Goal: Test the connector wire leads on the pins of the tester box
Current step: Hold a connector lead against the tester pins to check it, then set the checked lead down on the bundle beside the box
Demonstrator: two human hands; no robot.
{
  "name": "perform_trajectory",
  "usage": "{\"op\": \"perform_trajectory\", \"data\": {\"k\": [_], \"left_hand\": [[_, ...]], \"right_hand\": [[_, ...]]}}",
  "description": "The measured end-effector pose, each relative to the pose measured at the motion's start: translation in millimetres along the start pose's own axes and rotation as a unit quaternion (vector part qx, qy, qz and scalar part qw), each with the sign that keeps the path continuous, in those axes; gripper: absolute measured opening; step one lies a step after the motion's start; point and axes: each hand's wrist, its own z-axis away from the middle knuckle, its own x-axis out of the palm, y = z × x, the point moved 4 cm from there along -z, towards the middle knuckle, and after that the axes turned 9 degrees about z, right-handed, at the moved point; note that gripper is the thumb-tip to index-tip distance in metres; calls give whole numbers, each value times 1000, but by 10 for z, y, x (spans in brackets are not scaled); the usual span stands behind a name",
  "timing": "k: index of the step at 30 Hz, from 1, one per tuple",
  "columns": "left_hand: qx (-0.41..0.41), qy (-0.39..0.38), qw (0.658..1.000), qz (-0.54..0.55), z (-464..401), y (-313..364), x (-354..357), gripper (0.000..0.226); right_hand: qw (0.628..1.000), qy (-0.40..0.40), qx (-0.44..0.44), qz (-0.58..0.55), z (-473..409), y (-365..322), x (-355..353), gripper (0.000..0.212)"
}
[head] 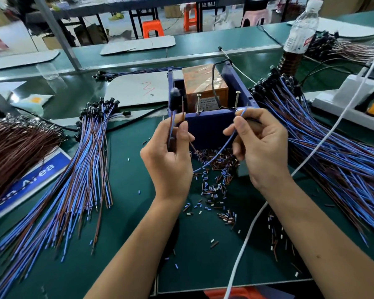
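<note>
The blue tester box [209, 124] stands mid-table with an orange block [203, 87] inside and two upright screw pins, the left pin [198, 103] and the right pin [237, 100]. My left hand [168, 160] pinches the brown lead [183, 110] upright, left of the left pin, and holds the wire's black connector [175, 98] end beside it. My right hand [261, 147] pinches the blue lead [225, 145], its tip near the box's front right rim, just below the right pin. The blue lead loops down between both hands.
A pile of blue-brown connector wires [80, 169] lies on the left and a larger one [333, 147] on the right. Cut insulation bits [214, 182] litter the green mat. A white cable [257, 216], a power strip [350, 104] and a bottle [298, 39] are on the right.
</note>
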Motion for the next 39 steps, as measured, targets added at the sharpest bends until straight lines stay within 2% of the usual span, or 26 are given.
{"op": "perform_trajectory", "data": {"k": [6, 9, 12, 21, 39], "left_hand": [[-55, 25, 998, 21, -23, -118, 10, 22], [-53, 15, 998, 14, -20, -137, 34, 22], [-42, 0, 999, -6, -8, -130, 69, 24], [-60, -28, 998, 13, -20, -173, 125, 26], [-69, -31, 997, 13, -10, -130, 93, 26]], "right_hand": [[984, 104, -81, 122, 9, -59, -79, 6], [957, 161, -136, 197, 21, -134, -94, 9], [932, 186, -183, 253, 31, -204, -80, 10], [920, 188, -182, 290, -14, -192, -54, 21], [922, 179, -187, 288, 35, -219, -78, 20]]}}
